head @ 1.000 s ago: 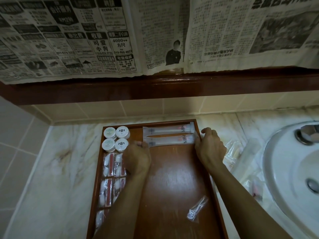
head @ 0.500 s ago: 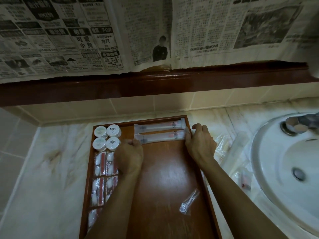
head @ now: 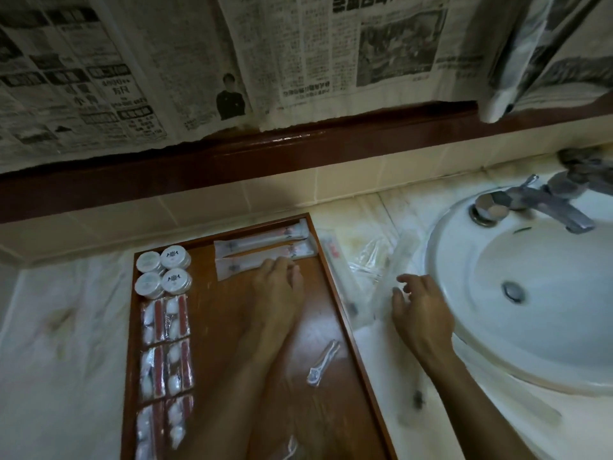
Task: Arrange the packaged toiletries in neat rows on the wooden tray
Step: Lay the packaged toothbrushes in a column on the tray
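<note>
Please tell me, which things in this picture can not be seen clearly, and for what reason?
- Head view: the near end of the wooden tray is cut off by the bottom edge.
- The second long packet is partly covered by the left hand.
- The clear packets on the counter blur together; a count is impossible.
- Whether the right hand touches a packet is unclear from motion blur.
- The newspaper print is too blurred to read.
</note>
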